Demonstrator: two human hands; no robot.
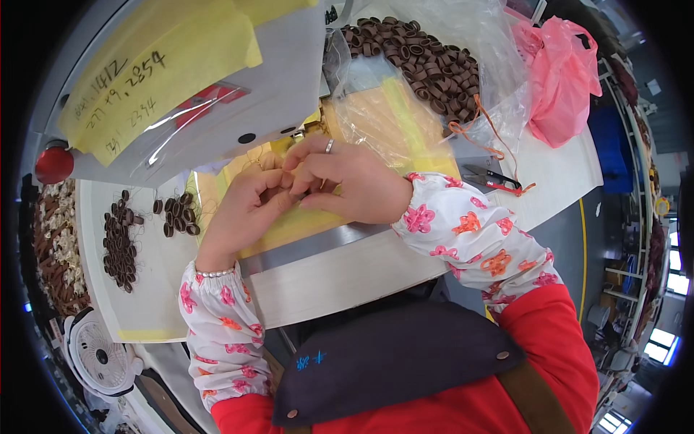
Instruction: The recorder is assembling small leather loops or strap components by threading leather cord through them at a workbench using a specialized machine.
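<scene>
My left hand (pixel 246 210) and my right hand (pixel 358 182) meet in front of the needle area of a white sewing machine (pixel 285 79). Fingers of both hands are bent and pinched together at the tips. Whatever lies between them is small and mostly hidden by the fingers. Below them is the machine bed, covered with yellow tape (pixel 289 230). Small brown loops (pixel 119 249) with loose threads lie left of my left hand, and another group of brown loops (pixel 179 215) sits closer to it. Beyond my right hand is a big pile of brown loops (pixel 434 69) on clear plastic.
Black thread snips (pixel 491 179) tied to an orange cord (pixel 499 148) lie on the table's right side. A pink plastic bag (pixel 560 83) stands at the far right. A red knob (pixel 54 165) sticks out from the machine. A white fan (pixel 100 354) is at the lower left.
</scene>
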